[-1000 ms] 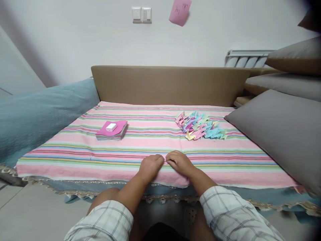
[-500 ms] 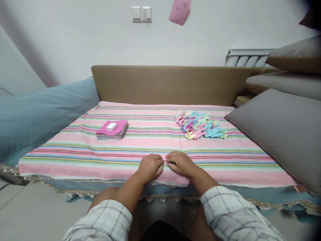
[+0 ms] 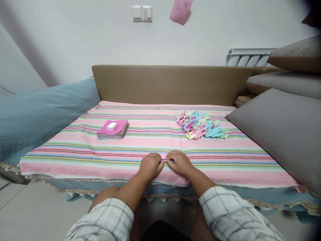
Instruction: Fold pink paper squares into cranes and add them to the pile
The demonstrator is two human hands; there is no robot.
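A small piece of pink paper (image 3: 164, 159) is pinched between my two hands, just above the striped cloth (image 3: 75, 169). My left hand (image 3: 150, 166) is closed on its left end, thumb and fingertips together. On the right end, my right hand (image 3: 180, 162) grips it in the same way. Most of the paper is hidden behind the fingers, so its folded shape cannot be made out. Beyond my right hand lies a cluster of folded paper cranes (image 3: 198, 125) in pink, blue, purple, green and yellow.
On the left, a stack of coloured paper (image 3: 112, 134) carries a small white block (image 3: 112, 126). Grey cushions (image 3: 281, 127) are piled along the right side. A brown backrest (image 3: 170, 85) stands at the back, and a blue-covered armrest (image 3: 50, 110) borders the left.
Both hands keep hold of the pink paper with slight finger shifts; a little more of it shows between the fingertips. The cranes and the paper stack stay put.
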